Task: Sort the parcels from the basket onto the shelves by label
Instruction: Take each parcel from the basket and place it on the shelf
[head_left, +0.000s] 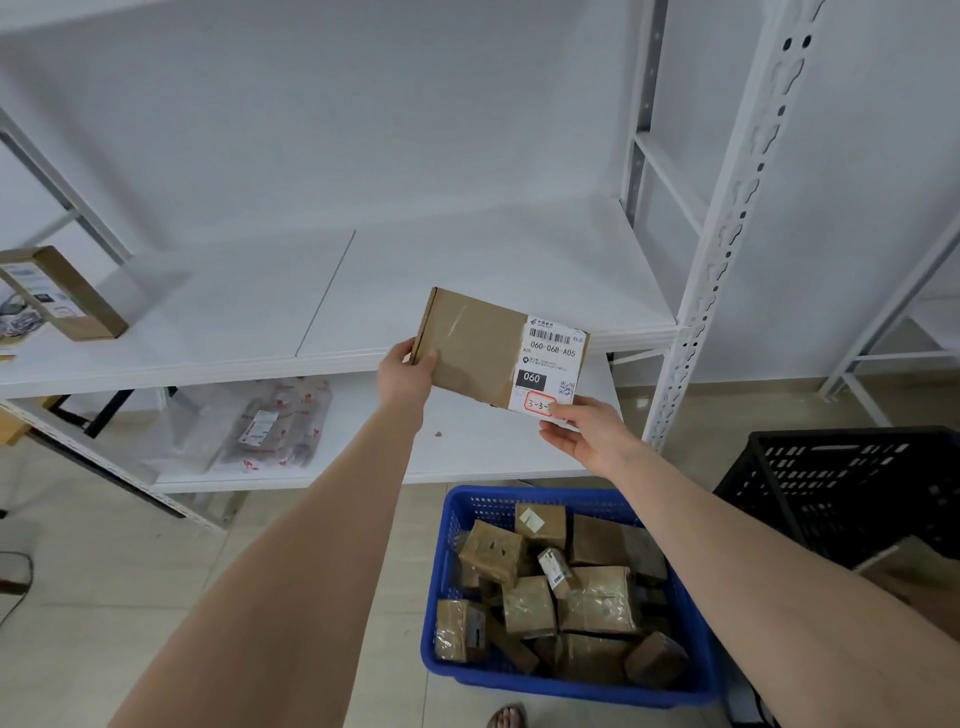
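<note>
The white top shelf (467, 280) was made of two boards side by side. A brown box (78, 301) stood on its left end. Under it was the low shelf (493, 452). A see-through bag parcel (270, 421) lay flat on its left part, and a tiny dark speck (438, 434) sat near the middle. The pale tile floor (156, 597) held a blue basket (441, 571) full of small brown parcels (530, 605). A black crate (841, 483) stood on the floor just right of it.
</note>
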